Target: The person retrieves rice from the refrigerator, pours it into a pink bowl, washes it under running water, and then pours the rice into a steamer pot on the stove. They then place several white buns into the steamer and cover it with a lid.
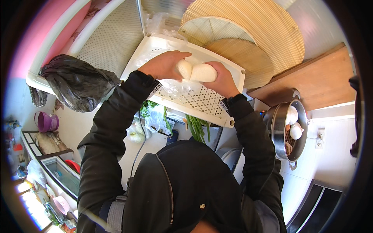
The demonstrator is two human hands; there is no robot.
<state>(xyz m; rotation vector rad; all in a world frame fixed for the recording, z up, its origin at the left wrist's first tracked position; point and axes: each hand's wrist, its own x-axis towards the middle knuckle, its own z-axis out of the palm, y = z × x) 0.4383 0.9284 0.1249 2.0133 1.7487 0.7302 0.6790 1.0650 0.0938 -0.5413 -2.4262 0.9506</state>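
Note:
Both of my hands are over a white perforated plastic basket (pixel 201 100). In my left hand (pixel 164 65) is a pale, rounded piece that looks like a steamed bun (pixel 184 69), its far side partly covered by my fingers. A second, larger white bun (pixel 204 72) sits in my right hand (pixel 223 79), with my fingers around its right end. The two pieces touch each other, and I cannot tell whether they are joined. Just below them, a clear plastic bag (pixel 176 88) lies crumpled in the basket.
Round slatted mats (pixel 279 32) lean behind the basket, near a wooden board (pixel 317 78). A steel steamer pot (pixel 274 131) at right holds white onions (pixel 296 131) and other food. A black plastic bag (pixel 81 83) hangs at left. Green onion stalks (pixel 196 128) show beneath the basket.

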